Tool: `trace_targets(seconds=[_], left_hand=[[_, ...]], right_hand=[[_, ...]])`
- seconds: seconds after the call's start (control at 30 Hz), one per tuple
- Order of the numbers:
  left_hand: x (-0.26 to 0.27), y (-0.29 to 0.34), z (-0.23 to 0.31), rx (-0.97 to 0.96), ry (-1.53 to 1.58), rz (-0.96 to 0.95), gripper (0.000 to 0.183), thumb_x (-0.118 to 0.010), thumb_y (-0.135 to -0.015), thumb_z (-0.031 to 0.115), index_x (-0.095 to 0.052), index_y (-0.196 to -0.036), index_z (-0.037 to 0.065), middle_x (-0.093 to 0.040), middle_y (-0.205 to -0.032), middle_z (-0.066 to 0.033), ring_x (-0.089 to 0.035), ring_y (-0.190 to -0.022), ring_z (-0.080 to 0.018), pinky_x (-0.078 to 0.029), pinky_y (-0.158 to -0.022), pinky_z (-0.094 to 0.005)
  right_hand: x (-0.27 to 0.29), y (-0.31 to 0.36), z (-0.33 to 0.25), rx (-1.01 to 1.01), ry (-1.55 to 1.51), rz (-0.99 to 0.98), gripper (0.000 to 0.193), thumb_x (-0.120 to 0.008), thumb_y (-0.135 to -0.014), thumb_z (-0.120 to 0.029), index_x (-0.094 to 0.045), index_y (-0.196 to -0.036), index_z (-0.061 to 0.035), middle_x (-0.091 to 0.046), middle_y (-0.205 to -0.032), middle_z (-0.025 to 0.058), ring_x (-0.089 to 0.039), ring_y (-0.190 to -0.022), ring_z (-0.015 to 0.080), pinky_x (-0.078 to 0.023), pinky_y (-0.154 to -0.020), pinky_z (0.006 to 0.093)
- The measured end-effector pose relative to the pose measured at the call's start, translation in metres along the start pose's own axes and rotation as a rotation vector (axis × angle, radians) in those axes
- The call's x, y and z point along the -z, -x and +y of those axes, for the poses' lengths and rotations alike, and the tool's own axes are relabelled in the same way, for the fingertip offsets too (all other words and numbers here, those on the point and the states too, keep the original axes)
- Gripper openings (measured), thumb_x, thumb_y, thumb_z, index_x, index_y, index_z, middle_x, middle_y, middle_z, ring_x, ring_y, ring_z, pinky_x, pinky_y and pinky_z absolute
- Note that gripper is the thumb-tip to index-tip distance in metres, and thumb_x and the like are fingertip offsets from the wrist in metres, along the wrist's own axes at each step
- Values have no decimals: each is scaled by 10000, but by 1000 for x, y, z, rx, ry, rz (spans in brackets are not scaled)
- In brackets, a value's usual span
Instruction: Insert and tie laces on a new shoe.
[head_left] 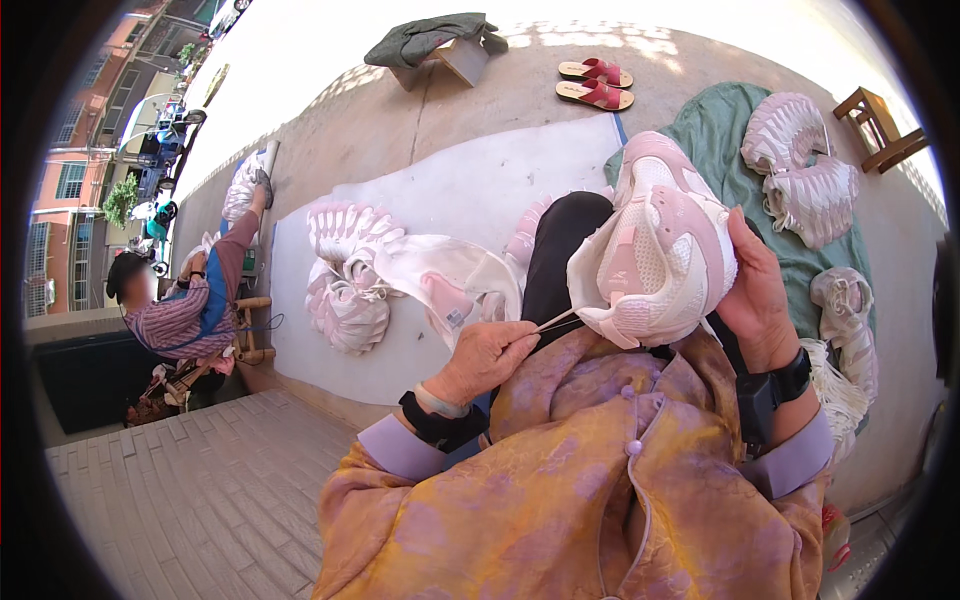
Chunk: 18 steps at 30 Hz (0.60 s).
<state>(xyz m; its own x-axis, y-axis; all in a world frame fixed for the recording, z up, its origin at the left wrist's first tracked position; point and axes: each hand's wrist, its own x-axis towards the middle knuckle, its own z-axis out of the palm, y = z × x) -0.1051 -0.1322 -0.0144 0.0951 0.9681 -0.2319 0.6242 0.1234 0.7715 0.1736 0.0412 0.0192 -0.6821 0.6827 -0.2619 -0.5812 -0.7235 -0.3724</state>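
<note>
A pink and white sneaker upper (655, 240) with mesh panels rests over my lap. My right hand (755, 285) is closed on its right side, the thumb along the outer face. By its lower left edge my left hand (488, 362) pinches a thin pale cord (558, 320), which runs taut to the upper's rim. Just left of my dark trouser leg (565, 250), another upper, white with a pink patch (450, 295), lies on the white sheet (390, 370). Beyond it sits a curved stack of nested pink and white uppers (350, 230).
On the right, more stacked uppers (800, 165) lie on a green cloth (700, 120), with a bundle of white laces (838, 385) nearer me. Red slippers (605, 95), a small wooden stool (880, 130) and a cloth-topped seat (455, 60) stand farther off. Another person (190, 320) sits at left.
</note>
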Motion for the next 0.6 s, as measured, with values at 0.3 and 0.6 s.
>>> trace_targets(seconds=[0.3, 0.6], left_hand=[[-6, -35, 23, -16, 148, 194, 297, -501, -830, 55, -598, -1106, 8, -672, -816, -106, -587, -688, -131, -468, -633, -281], [-5, -81, -10, 40, 408, 27, 408, -515, -920, 304, -565, -1159, -24, -659, -903, -96, -609, -690, -130, -504, -653, -247]], right_hand=[[-24, -2, 25, -16, 29, -15, 425, -427, -984, -258, -409, -1317, 5, -525, -1273, 129, -534, -1149, 228, -420, -996, 374], [-58, -11, 49, -220, 432, -33, 296, -525, -951, -311, -627, -878, -43, -615, -754, 7, -576, -658, 74, -476, -624, 228]])
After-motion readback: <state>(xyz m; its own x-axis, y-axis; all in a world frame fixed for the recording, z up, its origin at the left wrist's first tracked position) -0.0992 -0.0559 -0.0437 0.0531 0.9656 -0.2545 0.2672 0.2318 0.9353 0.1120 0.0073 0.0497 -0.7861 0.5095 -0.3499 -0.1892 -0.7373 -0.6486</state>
